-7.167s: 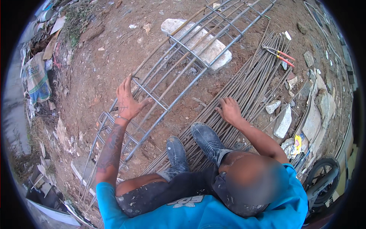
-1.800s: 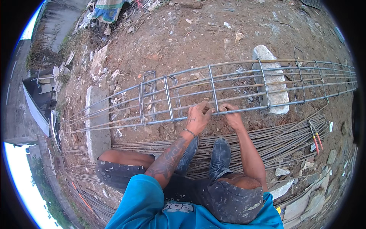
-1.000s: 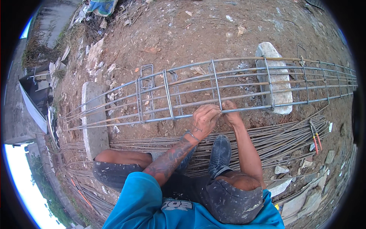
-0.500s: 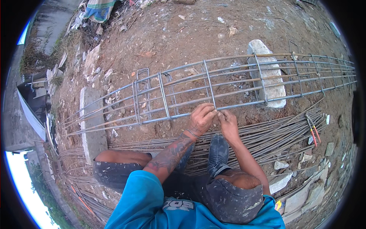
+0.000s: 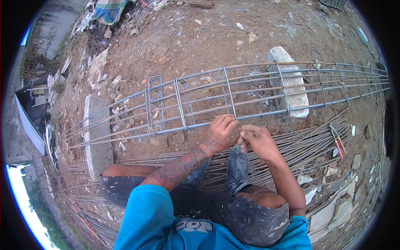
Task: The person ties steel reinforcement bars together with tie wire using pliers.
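Rebar cage (image 5: 229,88), long axis approx. L-R, R end fwd.

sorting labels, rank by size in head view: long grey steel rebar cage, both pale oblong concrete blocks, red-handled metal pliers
1. Steel rebar cage
2. Left concrete block and right concrete block: too alike to rank
3. Red-handled pliers
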Motion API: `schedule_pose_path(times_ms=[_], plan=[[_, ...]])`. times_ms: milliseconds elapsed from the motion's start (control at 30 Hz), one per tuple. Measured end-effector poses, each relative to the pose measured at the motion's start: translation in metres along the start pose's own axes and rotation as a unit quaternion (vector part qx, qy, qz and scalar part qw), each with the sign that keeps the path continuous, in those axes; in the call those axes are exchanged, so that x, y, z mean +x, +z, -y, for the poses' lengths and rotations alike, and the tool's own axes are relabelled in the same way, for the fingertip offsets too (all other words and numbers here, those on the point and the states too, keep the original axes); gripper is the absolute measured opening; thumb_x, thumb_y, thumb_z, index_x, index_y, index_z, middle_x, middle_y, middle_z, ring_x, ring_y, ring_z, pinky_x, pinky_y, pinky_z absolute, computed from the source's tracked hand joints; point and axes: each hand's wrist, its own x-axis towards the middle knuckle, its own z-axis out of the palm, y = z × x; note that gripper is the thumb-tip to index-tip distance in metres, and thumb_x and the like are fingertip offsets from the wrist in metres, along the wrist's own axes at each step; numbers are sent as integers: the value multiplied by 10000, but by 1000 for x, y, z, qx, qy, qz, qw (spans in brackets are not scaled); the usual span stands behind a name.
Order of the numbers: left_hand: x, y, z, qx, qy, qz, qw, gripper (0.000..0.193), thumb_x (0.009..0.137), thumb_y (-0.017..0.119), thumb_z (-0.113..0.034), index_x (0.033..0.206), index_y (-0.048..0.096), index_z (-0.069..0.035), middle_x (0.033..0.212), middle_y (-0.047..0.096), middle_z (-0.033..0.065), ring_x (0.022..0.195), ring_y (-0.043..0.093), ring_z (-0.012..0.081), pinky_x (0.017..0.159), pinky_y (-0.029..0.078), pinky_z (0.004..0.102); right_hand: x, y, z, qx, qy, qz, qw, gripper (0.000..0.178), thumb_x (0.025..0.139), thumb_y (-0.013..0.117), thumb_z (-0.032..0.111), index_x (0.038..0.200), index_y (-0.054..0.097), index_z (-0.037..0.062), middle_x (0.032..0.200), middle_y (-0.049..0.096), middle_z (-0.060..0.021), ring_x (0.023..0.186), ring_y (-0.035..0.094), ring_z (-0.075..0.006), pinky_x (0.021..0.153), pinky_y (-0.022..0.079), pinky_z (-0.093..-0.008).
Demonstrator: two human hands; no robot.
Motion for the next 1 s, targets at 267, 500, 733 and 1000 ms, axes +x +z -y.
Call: schedule_pose_path(times_ms=[267, 500, 733, 1000], plan=[[15, -22, 7, -60, -148, 164, 973, 192, 755, 643, -57, 941, 691, -46, 893, 685, 114, 874, 656, 283, 767, 521, 386, 21, -14, -26, -7, -5, -73, 997, 269, 976, 490, 211, 1019, 613, -25, 765, 616, -56, 552, 529, -101, 486, 420, -233], [-2, -12, 16, -170, -135, 29, 976, 206, 754, 656, -12, 955, 689, -42, 991, 702, 110, 956, 671, 256, 844, 525, 361, 58, -5, -61, 336, 67, 81, 936, 264, 967, 497, 248, 1017, 572, -1, 858, 619, -66, 675, 513, -120, 582, 400, -229], [-18, -11, 19, -100, -15, 5, 995, 369, 740, 628, 61, 1092, 644, -49, 1130, 658, 99, 1049, 628, 283, 907, 493, 417, 63, -3, -50, 167, 66, 3, 984, 191, 915, 594, 213, 864, 611, 29, 706, 540, 8, 540, 438, -82, 456, 327, -228], [81, -50, 78, 35, -264, 27, 963, 678, 768, 715, -324, 1331, 456, -48, 1181, 603, 168, 1138, 555, 330, 956, 434, 433, 63, 3, -44, -197, -43, -110, 973, 260, 825, 662, 216, 674, 639, 5, 557, 555, -44, 497, 500, -120, 484, 404, -308]])
